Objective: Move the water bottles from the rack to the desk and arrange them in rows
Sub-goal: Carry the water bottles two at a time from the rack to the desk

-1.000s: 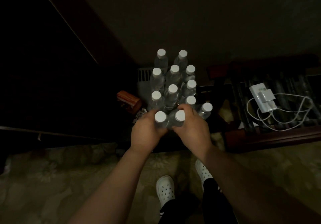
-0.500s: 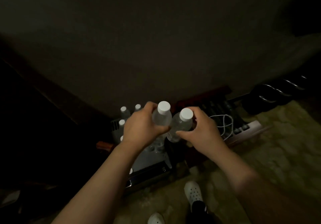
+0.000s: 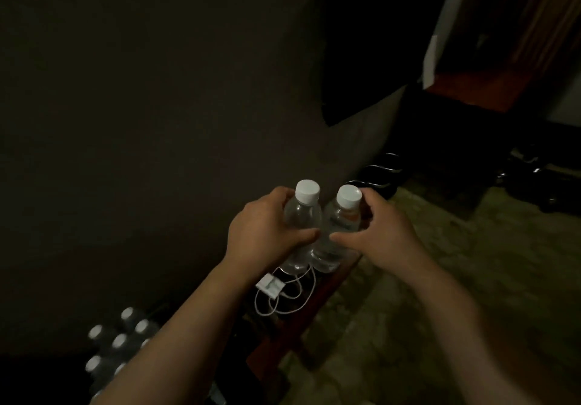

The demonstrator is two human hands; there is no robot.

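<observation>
In the dim head view I hold two clear water bottles with white caps side by side, upright, in mid-air. My left hand [image 3: 267,231] grips the left bottle [image 3: 301,216] around its body. My right hand [image 3: 374,235] grips the right bottle [image 3: 341,219] the same way, and the two bottles touch. Several more white-capped bottles [image 3: 116,341] stand together at the lower left, partly hidden by my left forearm. The desk is not in sight.
Below the held bottles a white charger with a looped cable [image 3: 270,285] lies on a low dark wooden rack [image 3: 292,326]. A plain wall [image 3: 157,106] fills the left. Patterned carpet [image 3: 440,279] covers the floor at right, with dark furniture [image 3: 471,137] beyond.
Both hands have lifted the two bottles off the group and carried them up and to the right. The view has swung right, so the remaining bottles now sit at the lower left.
</observation>
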